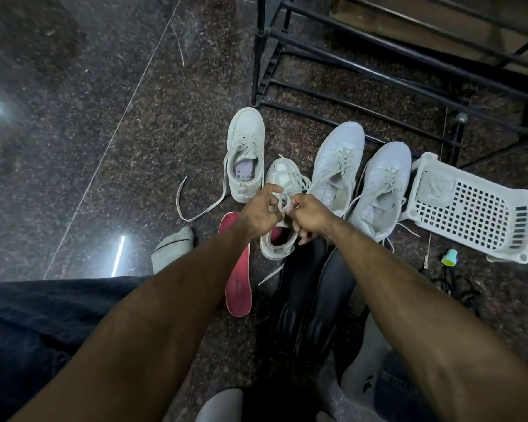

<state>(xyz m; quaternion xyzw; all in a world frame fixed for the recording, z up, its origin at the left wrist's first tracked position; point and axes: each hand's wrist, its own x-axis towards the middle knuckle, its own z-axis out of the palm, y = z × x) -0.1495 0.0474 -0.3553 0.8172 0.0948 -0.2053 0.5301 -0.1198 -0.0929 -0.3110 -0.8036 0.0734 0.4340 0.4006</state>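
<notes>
1. at the centre of the frame my hands meet over a small white sneaker [282,175], tying its lace [284,204]. a loop of the flat, greyish lace stands up between my fingers.
2. my left hand [261,211] pinches one side of the loop with curled fingers. my right hand [310,216] is curled round the other strand.
3. i judge the bow to be half made. the next move calls for pulling both sides outward evenly, so the knot tightens without the loop slipping out.
4. the sneaker is scuffed off-white, its toe pointing to the top of the frame, with red showing inside the heel opening.
5. a red insole [238,269] lies just left of it. another white sneaker [246,153] stands above left, and a pale pair [339,166] to the right.
6. a white perforated basket [470,208] lies tipped over at the right edge, on a dark speckled floor [104,117].
</notes>
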